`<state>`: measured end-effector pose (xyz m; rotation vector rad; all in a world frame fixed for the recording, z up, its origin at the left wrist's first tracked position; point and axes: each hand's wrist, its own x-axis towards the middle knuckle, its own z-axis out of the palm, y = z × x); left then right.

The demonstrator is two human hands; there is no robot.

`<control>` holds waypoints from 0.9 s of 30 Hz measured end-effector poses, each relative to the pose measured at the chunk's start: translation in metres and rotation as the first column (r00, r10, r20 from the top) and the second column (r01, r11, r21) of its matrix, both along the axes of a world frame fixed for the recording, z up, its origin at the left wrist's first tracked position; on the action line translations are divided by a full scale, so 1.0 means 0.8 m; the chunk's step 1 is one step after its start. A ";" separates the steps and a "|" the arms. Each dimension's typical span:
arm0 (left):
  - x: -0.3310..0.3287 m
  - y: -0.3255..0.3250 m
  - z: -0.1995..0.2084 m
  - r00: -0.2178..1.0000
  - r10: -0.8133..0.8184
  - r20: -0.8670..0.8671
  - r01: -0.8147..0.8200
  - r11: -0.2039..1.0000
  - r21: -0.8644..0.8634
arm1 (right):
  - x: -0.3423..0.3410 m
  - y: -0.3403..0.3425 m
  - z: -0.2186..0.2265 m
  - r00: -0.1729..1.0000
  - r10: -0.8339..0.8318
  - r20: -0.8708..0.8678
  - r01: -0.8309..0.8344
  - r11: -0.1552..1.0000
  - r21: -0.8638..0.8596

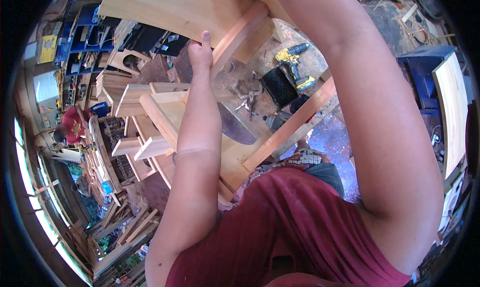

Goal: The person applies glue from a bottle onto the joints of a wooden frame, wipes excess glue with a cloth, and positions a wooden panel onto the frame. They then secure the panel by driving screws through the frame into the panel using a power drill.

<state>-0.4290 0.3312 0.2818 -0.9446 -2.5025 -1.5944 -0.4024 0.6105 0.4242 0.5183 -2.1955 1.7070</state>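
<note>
A large pale wooden panel with a narrow wooden rail along it stands raised in front of me. My left hand grips the panel's lower edge beside the rail. Its thumb points up against the wood, while the other fingers are hidden. My right forearm reaches up past the top of the picture, so the right hand is out of sight. Below the panel, between my arms, lies a wooden frame with a long reddish bar slanting across it.
A yellow cordless drill, a black open box and a metal clamp lie beyond my lap. Wooden furniture parts stand at the left. Farther left, a person in a red shirt is near a cluttered bench. A pale board leans at right.
</note>
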 end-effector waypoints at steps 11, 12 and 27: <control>0.002 -0.007 0.006 0.995 0.070 -0.071 -0.078 0.989 -0.122 | 0.012 -0.010 0.015 0.990 -0.122 0.076 0.112 0.986 0.122; 0.002 -0.008 0.006 0.995 0.071 -0.073 -0.079 0.989 -0.122 | 0.012 -0.010 0.016 0.990 -0.121 0.075 0.111 0.986 0.122; -0.002 -0.021 0.018 0.893 -0.156 0.422 0.215 0.972 -0.097 | -0.004 0.005 -0.001 0.997 -0.077 0.015 0.076 0.994 0.075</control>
